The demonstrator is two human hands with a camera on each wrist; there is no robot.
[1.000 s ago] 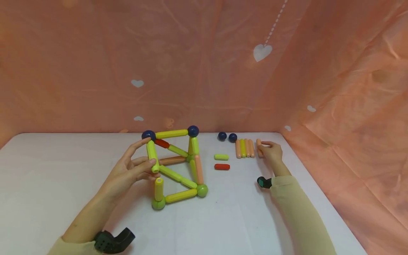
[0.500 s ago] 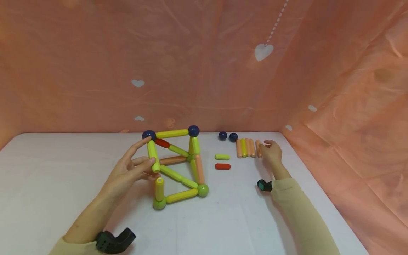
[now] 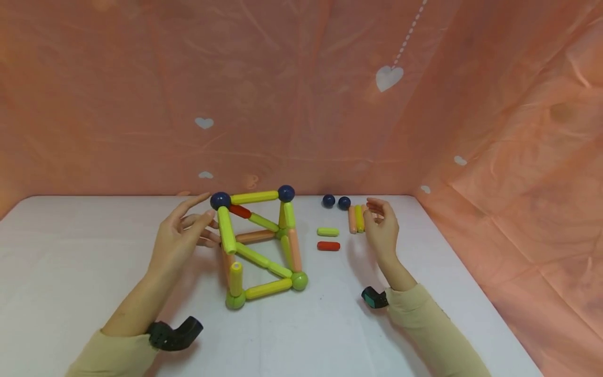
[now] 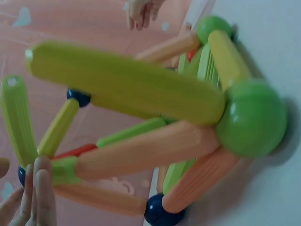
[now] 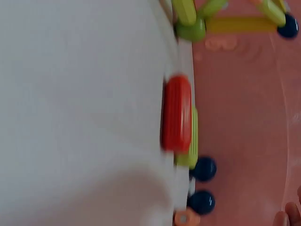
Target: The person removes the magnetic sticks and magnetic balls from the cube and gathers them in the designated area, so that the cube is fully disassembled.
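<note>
On the left side of the frame of rods and balls (image 3: 268, 289), which stands on the worktop (image 3: 330, 335), the left hand (image 3: 171, 238) is at an upper corner, fingertips just beside or touching the blue corner ball (image 3: 220, 201); thumb and fingers stand apart, wrapped round nothing that shows. From that ball a light-green rod (image 3: 226, 230) reaches toward the frame's near side, its end free above an upright yellow rod (image 3: 236, 279) whose top is also bare. Right of the frame lie a short green rod (image 3: 327, 231), a red rod (image 3: 328, 246) nearer the person and, farther back, two loose blue balls (image 3: 328, 201). Beyond these, the right hand (image 3: 383, 233) bends over a row of rods (image 3: 353, 219); it hides the contact, so whether it grips one cannot be told. Good handling probably calls for a light touch at the frame's corner, steadying the ball without dragging joined rods, and for pinching any rod near its middle, so its neighbours are not knocked askew.
</note>
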